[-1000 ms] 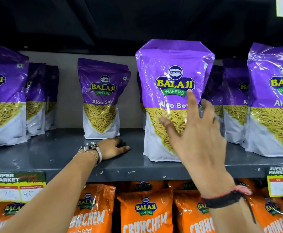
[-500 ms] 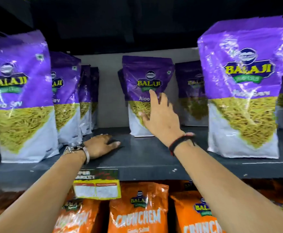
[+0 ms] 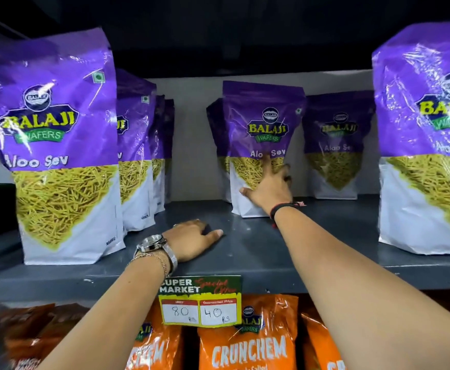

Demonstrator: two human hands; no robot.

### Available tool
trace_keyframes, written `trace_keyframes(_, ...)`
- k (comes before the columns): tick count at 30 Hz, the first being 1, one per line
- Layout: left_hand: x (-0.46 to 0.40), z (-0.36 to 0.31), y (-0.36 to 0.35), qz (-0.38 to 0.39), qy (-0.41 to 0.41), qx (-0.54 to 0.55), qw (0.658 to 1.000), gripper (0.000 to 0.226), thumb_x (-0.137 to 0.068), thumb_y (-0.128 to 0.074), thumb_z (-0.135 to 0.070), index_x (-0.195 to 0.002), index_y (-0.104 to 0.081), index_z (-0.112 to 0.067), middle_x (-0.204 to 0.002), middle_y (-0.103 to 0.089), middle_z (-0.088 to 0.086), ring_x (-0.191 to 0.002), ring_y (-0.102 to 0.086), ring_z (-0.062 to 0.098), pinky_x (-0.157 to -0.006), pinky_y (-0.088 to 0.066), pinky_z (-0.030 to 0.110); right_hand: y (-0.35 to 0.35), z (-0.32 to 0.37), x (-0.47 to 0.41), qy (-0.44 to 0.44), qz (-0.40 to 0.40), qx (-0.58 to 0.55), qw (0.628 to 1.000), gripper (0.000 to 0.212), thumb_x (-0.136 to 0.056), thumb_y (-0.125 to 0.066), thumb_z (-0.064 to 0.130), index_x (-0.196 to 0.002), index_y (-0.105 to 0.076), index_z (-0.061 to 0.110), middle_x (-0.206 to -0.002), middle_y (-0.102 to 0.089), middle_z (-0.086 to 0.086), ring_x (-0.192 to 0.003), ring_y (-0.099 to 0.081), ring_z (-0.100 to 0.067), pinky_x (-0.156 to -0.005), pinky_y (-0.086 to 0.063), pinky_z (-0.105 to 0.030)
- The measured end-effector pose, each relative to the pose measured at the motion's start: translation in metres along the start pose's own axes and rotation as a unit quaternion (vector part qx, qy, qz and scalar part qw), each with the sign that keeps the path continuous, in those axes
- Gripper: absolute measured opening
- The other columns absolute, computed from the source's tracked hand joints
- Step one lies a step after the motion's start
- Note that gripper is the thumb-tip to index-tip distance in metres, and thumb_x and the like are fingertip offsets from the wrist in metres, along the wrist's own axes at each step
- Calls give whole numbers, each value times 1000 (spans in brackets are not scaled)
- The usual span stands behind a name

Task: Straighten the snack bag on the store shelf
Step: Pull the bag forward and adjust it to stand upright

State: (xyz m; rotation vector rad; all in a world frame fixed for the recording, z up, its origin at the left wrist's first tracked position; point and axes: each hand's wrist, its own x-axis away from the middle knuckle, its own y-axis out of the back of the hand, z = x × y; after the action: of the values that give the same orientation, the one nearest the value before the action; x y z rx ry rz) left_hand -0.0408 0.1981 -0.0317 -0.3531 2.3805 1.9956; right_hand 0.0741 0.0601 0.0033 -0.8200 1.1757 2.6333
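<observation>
While splayed, hands (image 3: pixel 270 186) against bag (image 3: pixel 262 121)

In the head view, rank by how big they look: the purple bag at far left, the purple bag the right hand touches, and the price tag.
1. Far-left purple bag, partly because it is nearer.
2. Touched purple bag.
3. Price tag.

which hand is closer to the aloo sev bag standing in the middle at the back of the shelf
Right. The right hand is spread against the front of the middle Aloo Sev bag, fingers on it. The left hand rests flat on the shelf, nearer the front edge and left of the bag.
</observation>
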Motion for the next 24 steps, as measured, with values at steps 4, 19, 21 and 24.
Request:
trace_keyframes(4, -1, 1, 0, -2, -1, 3, 1000, 57, -93, -32, -52, -131, -48, -14, -143, -47, 9, -129, -45, 26, -105, -34, 30, 0, 0, 0, 10, -16, -9, 1000, 93, -79, -70, 35, -148, -8, 27, -140, -22, -28, -127, -32, -50, -101, -38, -48)
trace_keyframes(19, -2, 4, 0, 6, 7, 3, 1000, 63, -91, -31, -55, -138, -41, -15, -149, -39, 7, -135, -39, 25, -111, -29, 32, 21, 4, 18, 27, -12, 36, 999, 94, -76, -71, 41, -147, -11, 26, -139, -28, -24, -118, -44, -47, -99, -41, -42)
trace_keyframes(21, -2, 4, 0, 8, 7, 4, 1000, 63, -92, -30, -55, -138, -40, -14, -150, -39, 7, -135, -38, 25, -112, -29, 32, 24, 3, 24, 38, -16, 43, 998, 93, -76, -70, 42, -147, -12, 25, -137, -29, -24, -115, -46, -46, -96, -43, -41)
trace_keyframes(24, -2, 3, -1, 13, 8, -1, 1000, 63, -92, -29, -55, -140, -37, -15, -152, -35, 7, -137, -36, 25, -113, -27, 32, 30, 3, 34, 45, -16, 50, 998, 94, -77, -69, 43, -147, -10, 26, -136, -30, -23, -113, -47, -46, -92, -45, -42)
